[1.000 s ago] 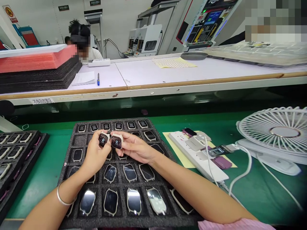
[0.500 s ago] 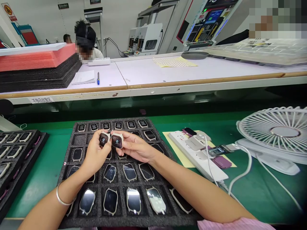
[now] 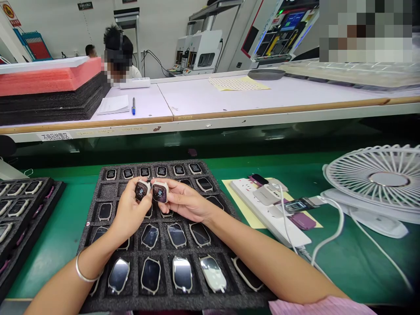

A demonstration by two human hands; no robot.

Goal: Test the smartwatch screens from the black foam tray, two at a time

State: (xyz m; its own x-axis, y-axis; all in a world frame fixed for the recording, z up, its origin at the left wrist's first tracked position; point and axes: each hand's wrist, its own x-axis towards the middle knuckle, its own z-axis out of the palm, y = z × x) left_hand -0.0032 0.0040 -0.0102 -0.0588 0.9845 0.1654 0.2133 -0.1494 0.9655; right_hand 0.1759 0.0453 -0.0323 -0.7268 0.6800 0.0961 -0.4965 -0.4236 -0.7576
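The left hand (image 3: 131,214) and the right hand (image 3: 185,203) are up over the middle of a black foam tray (image 3: 108,302). The left hand grips a small square watch (image 3: 141,190) with its fingers. The right hand grips another square watch (image 3: 160,192) the same way. Both hands are closed on their watches, and both watches are off the tray. The two watches sit just beside each other, with their dark screens showing. A thin silver bangle (image 3: 80,267) goes around the left wrist. A pink sleeve (image 3: 321,306) shows at the bottom edge, past the right arm.

Many more watches (image 3: 151,275) sit in rows in the holes of the foam tray, under and around the arms. To the left of the tray is a second black tray of watches (image 3: 55,192). To the right of the tray, a white power strip (image 3: 265,210) lies on yellow paper (image 3: 244,205) with white cords (image 3: 331,232) running from it. Farther right stands a white fan (image 3: 377,179).

Beyond the tray is a long white table (image 3: 197,94) with a pen (image 3: 133,106) and a small pile of paper (image 3: 113,105) on it. A stack of black and pink foam (image 3: 49,76) sits at its left end. Past the table, a co-worker (image 3: 120,54) sits near white machines (image 3: 200,52).
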